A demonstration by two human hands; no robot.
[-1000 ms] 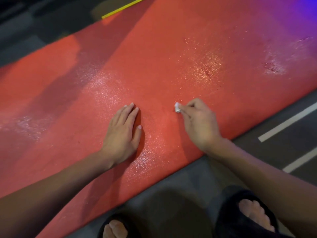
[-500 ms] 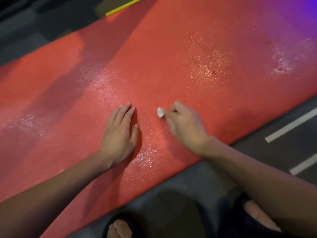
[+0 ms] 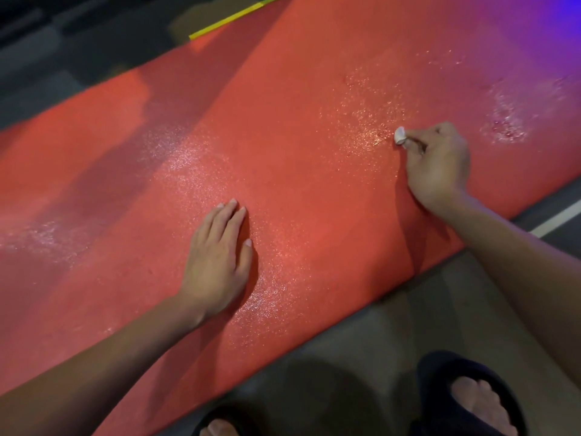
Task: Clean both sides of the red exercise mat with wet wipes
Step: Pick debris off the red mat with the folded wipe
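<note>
The red exercise mat (image 3: 308, 190) lies flat on the floor and runs diagonally across the head view, with glistening wet patches on it. My left hand (image 3: 217, 262) rests palm down on the mat, fingers together and holding nothing. My right hand (image 3: 437, 165) is further right on the mat, fingers pinched on a small wadded white wet wipe (image 3: 399, 135) that touches the mat beside a wet patch.
Grey floor (image 3: 361, 366) borders the mat's near edge, where my two feet in dark slippers (image 3: 465, 394) stand. A white floor line (image 3: 556, 218) runs at right, a yellow strip (image 3: 226, 22) beyond the mat's far edge. Purple light tints the top right corner.
My right hand has swept the wipe from near my left hand out to the right and further away across the mat. My left hand has stayed pressed in place.
</note>
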